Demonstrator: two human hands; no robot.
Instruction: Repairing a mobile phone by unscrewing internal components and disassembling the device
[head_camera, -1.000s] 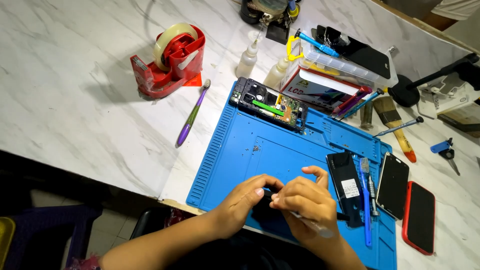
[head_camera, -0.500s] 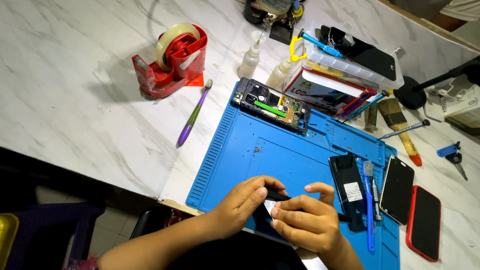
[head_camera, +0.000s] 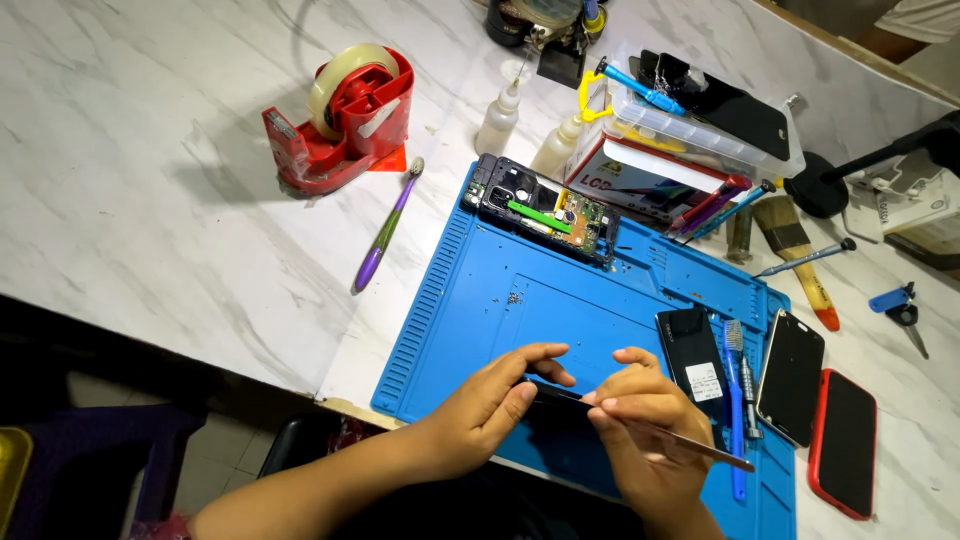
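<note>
While pinched edgewise, thin dark panel (head_camera: 553, 393), perhaps glass, between left hand (head_camera: 490, 405), right hand (head_camera: 645, 425)

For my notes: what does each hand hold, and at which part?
Left hand pinches a dark flat part by its left edge. Right hand holds a thin metal tool near its front end.

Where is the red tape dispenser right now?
In the head view, the red tape dispenser sits on the marble table at upper left, beyond the blue mat, just left of the purple toothbrush.
</note>
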